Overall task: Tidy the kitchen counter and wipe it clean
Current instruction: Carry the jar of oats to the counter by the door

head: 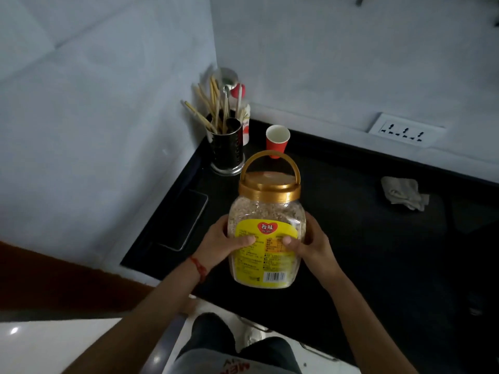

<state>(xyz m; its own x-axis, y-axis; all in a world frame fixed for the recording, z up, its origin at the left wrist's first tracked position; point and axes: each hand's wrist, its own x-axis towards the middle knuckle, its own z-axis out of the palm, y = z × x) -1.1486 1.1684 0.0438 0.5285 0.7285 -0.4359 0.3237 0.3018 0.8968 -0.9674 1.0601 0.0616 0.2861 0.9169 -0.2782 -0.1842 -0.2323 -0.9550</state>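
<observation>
OK, both hands on the jar (266, 230): clear plastic, gold lid with the carry handle standing up, yellow label, pale grain-like contents. Left hand (222, 245) wraps the jar's left side, thumb across the label front. Right hand (310, 244) wraps the right side, thumb also on the label. Both grips closed around the jar body, mid-height. Jar is upright, over the near-left part of the black worktop (364, 238); can't tell if its base is touching the surface or just above it. Red thread band (198, 268) on the left wrist.

Rest of the worktop:
- Back-left corner: metal utensil holder (228, 149) with chopsticks and a ladle, upright. A white bottle with a red cap (244, 122) stands just behind it against the wall.
- Red paper cup (277, 140), upright, just right of the holder, near the back edge, beyond the jar.
- Dark phone (186, 220) lying flat along the left edge, left of the jar, apart from it.
- Crumpled grey cloth (403, 193) toward the right, near the back edge, well apart from the jar and both hands.
- White wall socket strip (406, 129) on the wall above the back edge, right of the cup.
</observation>
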